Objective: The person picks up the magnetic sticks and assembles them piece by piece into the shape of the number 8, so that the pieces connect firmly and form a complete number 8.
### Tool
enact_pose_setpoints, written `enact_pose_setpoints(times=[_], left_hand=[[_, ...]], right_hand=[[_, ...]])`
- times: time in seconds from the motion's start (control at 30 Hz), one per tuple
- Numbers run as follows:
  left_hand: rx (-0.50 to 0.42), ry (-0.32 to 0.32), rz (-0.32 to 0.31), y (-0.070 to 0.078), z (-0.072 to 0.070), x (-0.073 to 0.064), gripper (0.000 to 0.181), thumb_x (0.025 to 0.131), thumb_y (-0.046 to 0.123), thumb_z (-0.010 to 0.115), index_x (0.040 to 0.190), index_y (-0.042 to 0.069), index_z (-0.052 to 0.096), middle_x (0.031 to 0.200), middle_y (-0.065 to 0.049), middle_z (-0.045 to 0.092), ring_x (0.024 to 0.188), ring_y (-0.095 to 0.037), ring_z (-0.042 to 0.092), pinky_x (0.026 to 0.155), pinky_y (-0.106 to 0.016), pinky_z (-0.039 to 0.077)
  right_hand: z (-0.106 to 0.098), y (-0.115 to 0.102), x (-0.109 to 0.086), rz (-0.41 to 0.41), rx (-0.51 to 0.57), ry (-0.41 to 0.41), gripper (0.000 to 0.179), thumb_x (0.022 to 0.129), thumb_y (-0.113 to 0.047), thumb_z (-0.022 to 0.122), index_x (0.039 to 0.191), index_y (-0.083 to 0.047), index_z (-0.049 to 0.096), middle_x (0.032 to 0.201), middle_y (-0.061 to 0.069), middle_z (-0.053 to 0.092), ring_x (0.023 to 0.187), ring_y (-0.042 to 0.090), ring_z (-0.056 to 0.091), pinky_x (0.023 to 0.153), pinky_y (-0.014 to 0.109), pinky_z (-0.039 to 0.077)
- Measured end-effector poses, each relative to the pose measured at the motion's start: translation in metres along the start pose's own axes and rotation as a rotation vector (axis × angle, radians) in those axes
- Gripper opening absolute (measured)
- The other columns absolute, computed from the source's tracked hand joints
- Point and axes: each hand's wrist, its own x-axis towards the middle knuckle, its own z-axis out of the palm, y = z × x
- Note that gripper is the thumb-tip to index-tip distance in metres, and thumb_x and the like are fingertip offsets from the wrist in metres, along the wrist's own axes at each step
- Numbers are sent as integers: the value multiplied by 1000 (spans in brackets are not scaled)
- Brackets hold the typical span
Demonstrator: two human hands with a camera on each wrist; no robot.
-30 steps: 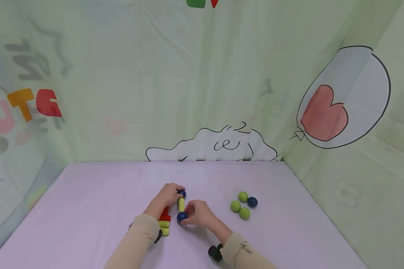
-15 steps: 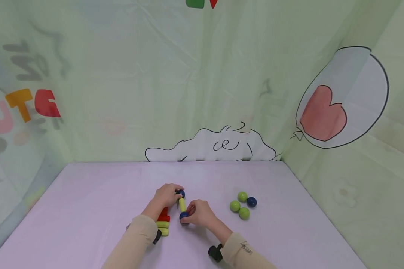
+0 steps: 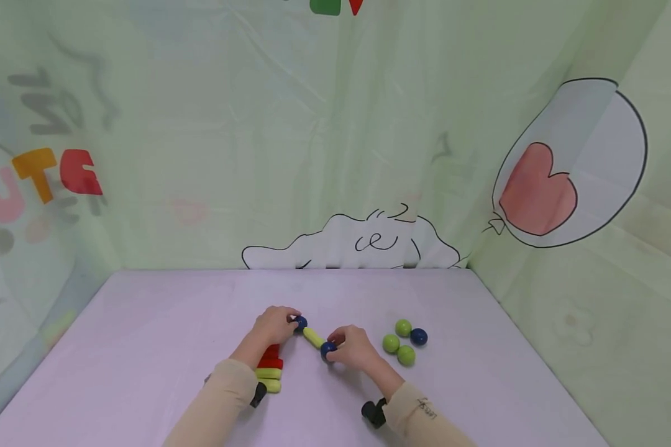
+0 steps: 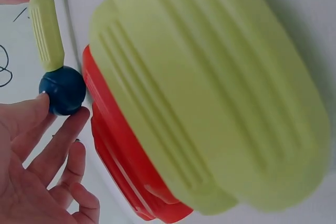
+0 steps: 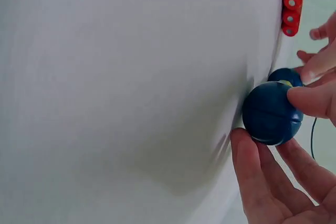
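A yellow-green ridged rod point(image 3: 314, 338) joins two dark blue balls, one at each end. My left hand point(image 3: 274, 325) pinches the far-left ball point(image 4: 63, 90) between thumb and fingers. The nearer-right ball point(image 5: 272, 113) is held by thumb and fingertips of my right hand point(image 3: 355, 348). In the head view the joined piece slants down from left to right. Beside my left wrist lie red rods point(image 3: 271, 355) and yellow-green rods point(image 3: 268, 379), partly hidden by the left arm in the head view.
Right of my right hand, several yellow-green balls point(image 3: 406, 355) and one dark blue ball point(image 3: 419, 337) lie grouped on the pale lilac table point(image 3: 173, 323). A printed cloth backdrop point(image 3: 201, 155) rises behind the table's far edge.
My right hand has moved right and slightly away with its ball. The rod has swung from nearly upright in the head view to a slant, while the left hand stays almost in place.
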Motion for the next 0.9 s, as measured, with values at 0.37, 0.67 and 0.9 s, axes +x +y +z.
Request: enact_pose_setpoints(times=[0.37, 0.67, 0.9], left_hand=[[-77, -32, -32, -1, -2, -1, 22, 83, 23, 67, 101, 10, 65, 86, -4, 62, 77, -17, 53, 69, -32, 44], [-82, -25, -56, 1, -4, -5, 26, 83, 28, 67, 98, 6, 65, 83, -4, 60, 73, -17, 51, 64, -29, 43], [-76, -4, -50, 1, -1, -3, 27, 85, 26, 64, 103, 6, 66, 85, -4, 61, 74, -17, 52, 66, -30, 44]], right_hand=[[-13, 17, 12, 24, 35, 127, 27, 72, -4, 72, 97, 1, 64, 91, 10, 64, 83, 22, 60, 68, 31, 50], [-15, 27, 25, 175, 214, 186, 33, 76, -7, 72, 106, 3, 63, 97, 13, 63, 86, 22, 59, 74, 32, 50], [-15, 34, 33, 256, 349, 181, 35, 77, -14, 72, 106, 2, 63, 102, 15, 61, 85, 18, 60, 73, 27, 50]])
